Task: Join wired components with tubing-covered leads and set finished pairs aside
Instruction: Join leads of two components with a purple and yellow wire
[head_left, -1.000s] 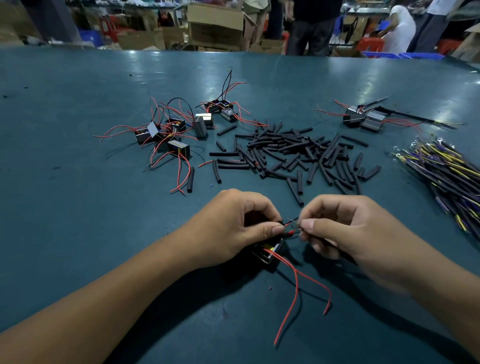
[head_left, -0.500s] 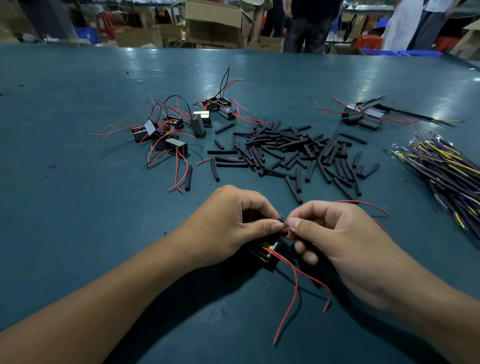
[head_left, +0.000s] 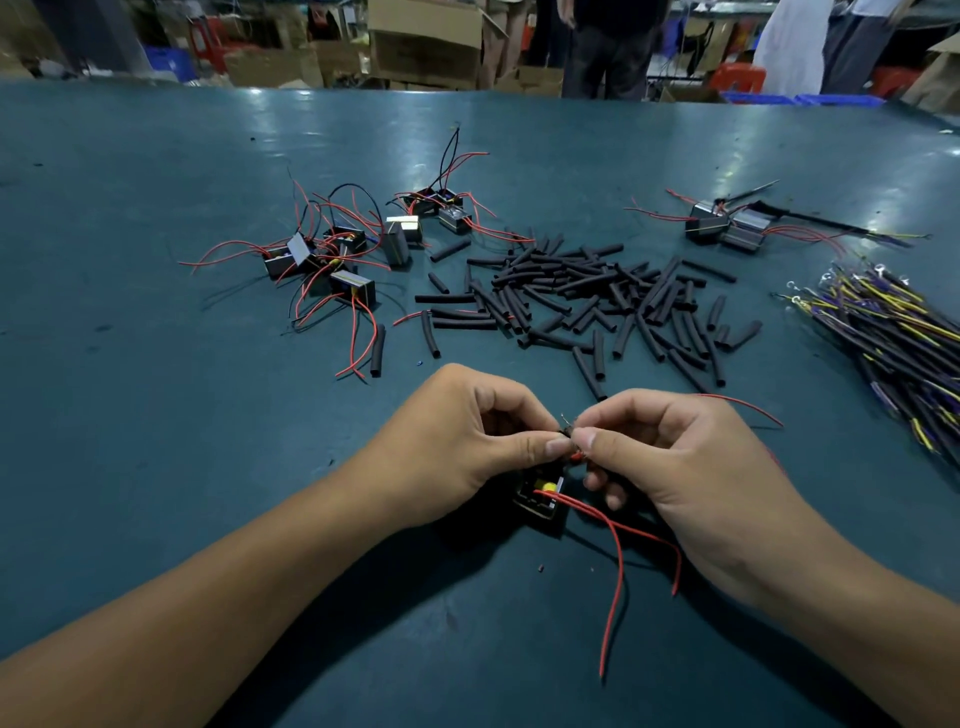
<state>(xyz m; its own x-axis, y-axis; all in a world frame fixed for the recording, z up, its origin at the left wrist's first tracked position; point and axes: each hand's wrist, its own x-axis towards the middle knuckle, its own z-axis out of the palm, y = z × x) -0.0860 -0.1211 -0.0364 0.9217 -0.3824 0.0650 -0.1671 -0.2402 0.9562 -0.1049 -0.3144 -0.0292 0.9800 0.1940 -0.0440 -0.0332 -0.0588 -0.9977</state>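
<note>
— Nearest the camera?
— Two bare forearms reaching in over a teal worktable (head_left: 156, 467). Just past them, a small black wired component (head_left: 540, 499) with a yellow spot on top, resting on the table under the meeting hands, two red leads (head_left: 618, 561) trailing back toward the near edge.

— And the hands?
— Left hand (head_left: 467, 441) curled, thumb and forefinger pinching a red lead end above the component. Right hand (head_left: 670, 457) curled likewise, thumb and forefinger pinching the wire ends right against the left thumb tip. Thumbs touching. A thin bare wire tip poking up between the two forefingers. Hard to tell whether any tubing sits on that joint. Another red wire (head_left: 743, 405) arcing out behind the right hand.

— Farther out?
— Mid-table, a loose scatter of black tubing pieces (head_left: 587, 296). To the left of it, a cluster of loose components (head_left: 337, 254) tangled in red and black leads. Far right, a bundle of yellow-and-dark terminal wires (head_left: 893, 332) fanned along the table edge.

— Finished pairs?
— Far right, beyond the tubing: a joined pair (head_left: 727, 228) set apart, with a long black tubing-covered lead stretching rightward.

— Background?
— Cardboard boxes (head_left: 426, 36) and standing people beyond the table's far edge, blurred.
</note>
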